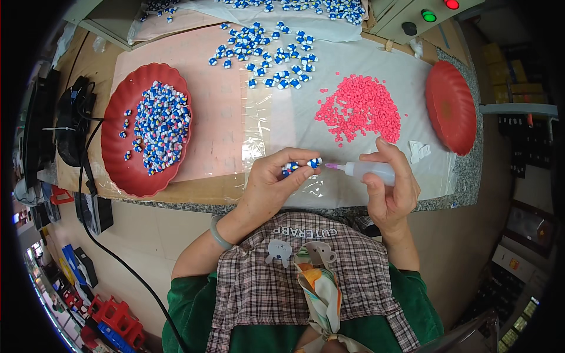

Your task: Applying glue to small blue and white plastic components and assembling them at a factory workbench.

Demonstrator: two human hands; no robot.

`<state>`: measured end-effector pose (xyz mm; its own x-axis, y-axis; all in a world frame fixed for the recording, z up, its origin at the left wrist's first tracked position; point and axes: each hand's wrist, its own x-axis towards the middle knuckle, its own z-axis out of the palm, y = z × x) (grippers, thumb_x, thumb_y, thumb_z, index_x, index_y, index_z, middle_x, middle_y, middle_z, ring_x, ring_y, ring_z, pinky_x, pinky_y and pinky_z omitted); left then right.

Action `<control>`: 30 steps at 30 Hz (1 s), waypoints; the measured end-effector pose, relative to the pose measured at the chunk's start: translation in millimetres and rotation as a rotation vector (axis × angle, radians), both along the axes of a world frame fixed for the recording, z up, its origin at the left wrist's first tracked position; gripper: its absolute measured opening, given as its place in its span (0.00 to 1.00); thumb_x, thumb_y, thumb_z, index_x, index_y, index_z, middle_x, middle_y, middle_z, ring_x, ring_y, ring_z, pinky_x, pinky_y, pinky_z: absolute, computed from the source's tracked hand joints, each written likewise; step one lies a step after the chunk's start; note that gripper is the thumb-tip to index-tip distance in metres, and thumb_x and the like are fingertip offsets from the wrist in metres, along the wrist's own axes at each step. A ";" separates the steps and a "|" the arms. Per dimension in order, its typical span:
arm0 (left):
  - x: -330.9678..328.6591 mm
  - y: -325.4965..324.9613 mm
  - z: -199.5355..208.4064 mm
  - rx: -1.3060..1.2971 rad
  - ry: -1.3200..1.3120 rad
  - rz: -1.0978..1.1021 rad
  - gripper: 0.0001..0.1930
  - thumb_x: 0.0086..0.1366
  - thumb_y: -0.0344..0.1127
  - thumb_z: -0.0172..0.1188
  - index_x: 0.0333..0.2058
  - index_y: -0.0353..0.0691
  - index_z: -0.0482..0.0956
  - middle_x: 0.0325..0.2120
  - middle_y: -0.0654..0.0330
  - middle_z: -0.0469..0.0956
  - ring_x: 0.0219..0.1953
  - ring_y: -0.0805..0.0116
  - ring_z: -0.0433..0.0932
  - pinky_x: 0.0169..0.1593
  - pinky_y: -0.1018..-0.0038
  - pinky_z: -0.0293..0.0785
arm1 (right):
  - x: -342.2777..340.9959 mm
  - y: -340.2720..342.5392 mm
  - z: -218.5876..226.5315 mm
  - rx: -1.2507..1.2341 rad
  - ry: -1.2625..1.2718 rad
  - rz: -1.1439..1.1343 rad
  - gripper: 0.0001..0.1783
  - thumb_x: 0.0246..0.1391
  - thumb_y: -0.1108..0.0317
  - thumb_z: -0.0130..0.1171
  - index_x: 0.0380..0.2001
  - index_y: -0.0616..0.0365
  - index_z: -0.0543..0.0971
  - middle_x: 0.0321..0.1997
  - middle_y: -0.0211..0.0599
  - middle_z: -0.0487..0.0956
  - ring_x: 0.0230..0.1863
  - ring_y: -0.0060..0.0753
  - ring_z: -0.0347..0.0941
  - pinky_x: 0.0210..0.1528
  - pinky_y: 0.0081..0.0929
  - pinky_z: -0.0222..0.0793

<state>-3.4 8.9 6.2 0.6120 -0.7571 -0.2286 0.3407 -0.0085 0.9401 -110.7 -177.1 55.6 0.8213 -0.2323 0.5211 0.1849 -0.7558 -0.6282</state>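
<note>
My left hand (pixel 273 176) is closed, pinching a small blue-and-white figurine (pixel 315 162) between thumb and forefinger. More of these little figurines (pixel 288 169) sit in the curl of its fingers. A translucent squeeze bottle (pixel 379 173) with a thin purple nozzle lies level in my right hand (pixel 395 185), gripped by thumb and fingers. The nozzle tip points left at the pinched figurine, and a small gap seems to part them. Beyond the bottle, small flat pink pieces (pixel 362 109) are heaped on the white sheet (pixel 282 126).
At left, a red scalloped plate (pixel 112 156) holds many figurines, some with pink spots. Another red plate (pixel 450 109) stands at the right edge. Loose figurines (pixel 268 56) lie at the back, before a cabinet with lit buttons (pixel 428 16). Crumpled tissue (pixel 419 151) lies near the pink pieces.
</note>
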 end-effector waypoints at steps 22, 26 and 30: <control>0.3 0.6 -4.3 0.014 -0.010 0.020 0.13 0.66 0.28 0.58 0.50 0.36 0.76 0.35 0.62 0.82 0.29 0.86 0.71 0.29 0.88 0.64 | -5.1 -8.1 -7.3 0.448 0.087 -0.014 0.21 0.52 0.71 0.65 0.49 0.65 0.72 0.38 0.44 0.80 0.30 0.32 0.77 0.30 0.25 0.72; 2.1 4.0 -5.7 0.010 -0.013 0.051 0.13 0.67 0.29 0.58 0.49 0.36 0.76 0.34 0.61 0.82 0.24 0.88 0.64 0.27 0.89 0.61 | 4.4 -24.8 -19.3 1.005 0.045 0.072 0.20 0.50 0.72 0.66 0.45 0.62 0.70 0.36 0.39 0.78 0.31 0.27 0.75 0.30 0.23 0.69; 6.5 10.4 -3.3 0.058 0.015 0.063 0.11 0.66 0.25 0.57 0.47 0.35 0.78 0.34 0.63 0.80 0.39 0.80 0.79 0.34 0.86 0.70 | 3.4 -32.0 -37.8 1.080 0.293 -0.039 0.19 0.48 0.78 0.65 0.42 0.59 0.69 0.33 0.31 0.73 0.32 0.27 0.74 0.33 0.25 0.71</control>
